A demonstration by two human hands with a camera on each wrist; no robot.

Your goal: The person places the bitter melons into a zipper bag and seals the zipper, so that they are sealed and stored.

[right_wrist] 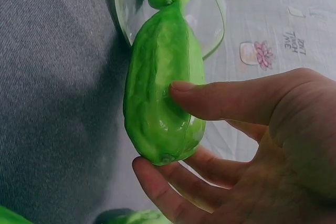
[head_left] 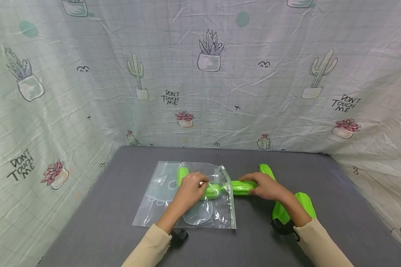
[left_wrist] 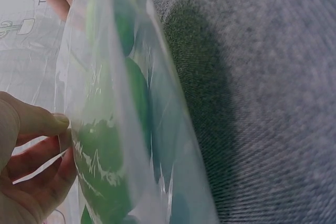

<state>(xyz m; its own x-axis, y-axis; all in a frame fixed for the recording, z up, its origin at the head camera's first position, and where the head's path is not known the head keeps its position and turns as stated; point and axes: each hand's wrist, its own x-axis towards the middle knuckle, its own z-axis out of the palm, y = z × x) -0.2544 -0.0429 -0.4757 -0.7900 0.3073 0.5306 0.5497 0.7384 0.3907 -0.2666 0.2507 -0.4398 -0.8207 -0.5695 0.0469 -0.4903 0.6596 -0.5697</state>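
Note:
A clear zip bag lies on the grey table with several glossy green ribbed vegetables inside, gourd-like in shape. My left hand is over the bag; in the left wrist view its thumb and finger pinch the bag's clear film. At the bag's right-hand mouth, my right hand holds another green vegetable by its blunt end, thumb on one side and fingers on the other. The narrow end of that vegetable points into the bag opening, touching or close to one inside.
More green vegetables lie right of the bag, partly behind my right forearm. Black wrist devices sit at both cuffs. A patterned curtain with cactus drawings hangs behind and beside the grey table.

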